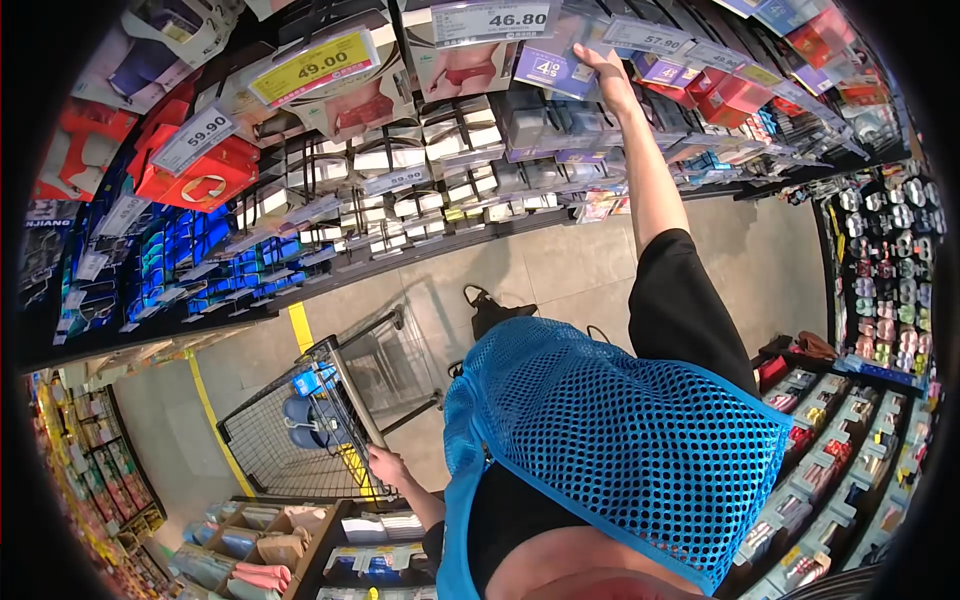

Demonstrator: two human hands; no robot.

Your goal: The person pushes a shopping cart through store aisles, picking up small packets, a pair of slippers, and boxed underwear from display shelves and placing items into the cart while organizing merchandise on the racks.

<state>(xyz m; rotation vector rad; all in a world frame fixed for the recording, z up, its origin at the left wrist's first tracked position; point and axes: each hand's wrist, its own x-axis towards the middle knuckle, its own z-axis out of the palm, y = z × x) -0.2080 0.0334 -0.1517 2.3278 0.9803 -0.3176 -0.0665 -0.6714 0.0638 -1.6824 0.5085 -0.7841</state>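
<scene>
My right hand (608, 80) reaches up to the hanging rack, its fingers closed on the edge of a purple package (556, 68) marked with a large 4. Other boxed underwear packs hang beside it, such as a pack with a red brief (470, 72) on its front. Down at the left, my left hand (388, 466) is wrapped round the handle of a shopping cart (270, 440). In the cart lie a pair of dark blue clogs (308, 422) and a bright blue packet (314, 380).
Price tags line the rack, among them a yellow one (315, 66). Bins of folded goods (255, 545) stand by the cart. Behind on the right are a tiered sock display (830, 470) and a wall of slippers (890, 260). A tiled floor (560, 255) runs between.
</scene>
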